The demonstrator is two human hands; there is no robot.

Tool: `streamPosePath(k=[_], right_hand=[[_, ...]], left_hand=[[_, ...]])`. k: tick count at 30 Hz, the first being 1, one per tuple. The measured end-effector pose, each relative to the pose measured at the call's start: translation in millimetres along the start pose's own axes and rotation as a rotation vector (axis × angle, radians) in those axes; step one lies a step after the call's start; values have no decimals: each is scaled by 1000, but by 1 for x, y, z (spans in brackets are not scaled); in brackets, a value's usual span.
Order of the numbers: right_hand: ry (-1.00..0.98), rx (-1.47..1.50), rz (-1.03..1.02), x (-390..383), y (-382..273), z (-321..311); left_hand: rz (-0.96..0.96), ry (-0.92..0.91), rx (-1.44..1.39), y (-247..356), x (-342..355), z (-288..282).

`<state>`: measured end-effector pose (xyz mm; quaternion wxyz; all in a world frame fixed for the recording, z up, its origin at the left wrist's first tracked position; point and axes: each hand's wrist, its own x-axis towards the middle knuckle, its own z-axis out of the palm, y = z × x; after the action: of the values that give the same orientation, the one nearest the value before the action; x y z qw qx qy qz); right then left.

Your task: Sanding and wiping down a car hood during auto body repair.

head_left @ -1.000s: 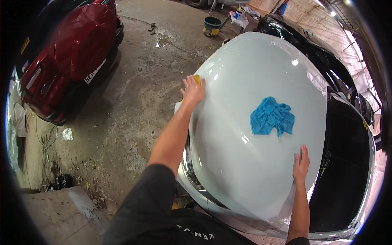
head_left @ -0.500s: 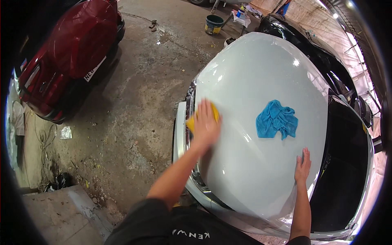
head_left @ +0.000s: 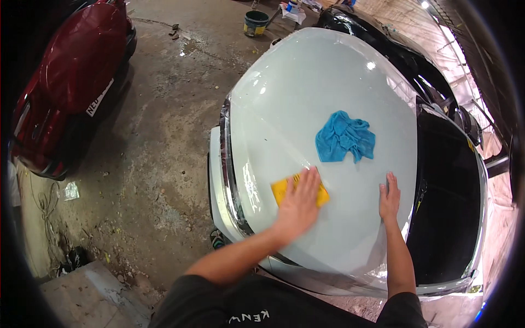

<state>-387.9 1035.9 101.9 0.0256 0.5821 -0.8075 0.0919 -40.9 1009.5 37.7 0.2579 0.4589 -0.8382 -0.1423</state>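
My left hand (head_left: 302, 203) presses a thin yellow sheet (head_left: 280, 191) with dark print against the pale hood (head_left: 284, 98) of a car, fingers stretched out over it. Whether it is sandpaper or cloth I cannot tell. My right hand (head_left: 389, 199) rests on the same hood near the windshield, fingers straight, with nothing in it. Ahead of both hands, a crumpled blue cloth (head_left: 344, 136) lies on the hood, touched by neither.
The dark windshield (head_left: 448, 202) borders the hood on the right. A black car (head_left: 383, 46) stands close behind it. Across the rough concrete floor (head_left: 158, 142) is a red car (head_left: 82, 65) at the left. A dark bucket (head_left: 255, 24) stands at the far side.
My left hand has slid the yellow sheet from the hood's front edge toward its middle. The whole view has shifted; the blue cloth and my right hand keep their places on the hood.
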Motion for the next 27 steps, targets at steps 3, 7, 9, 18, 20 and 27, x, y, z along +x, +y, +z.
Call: streamPosePath(k=[3, 7, 9, 18, 20, 27], right_hand=[[34, -23, -48, 3, 0, -1], [14, -6, -57, 16, -8, 11], [11, -28, -21, 6, -2, 5], [16, -1, -40, 12, 6, 1], [17, 15, -81, 12, -29, 8], [-17, 37, -74, 10, -15, 11]], left_hand=[[-367, 285, 352, -134, 58, 6], [-571, 180, -18, -207, 100, -30], [-256, 275, 338, -102, 55, 0], [47, 132, 319, 53, -22, 24], [-397, 301, 280, -75, 10, -29], [42, 170, 246, 190, -94, 107]])
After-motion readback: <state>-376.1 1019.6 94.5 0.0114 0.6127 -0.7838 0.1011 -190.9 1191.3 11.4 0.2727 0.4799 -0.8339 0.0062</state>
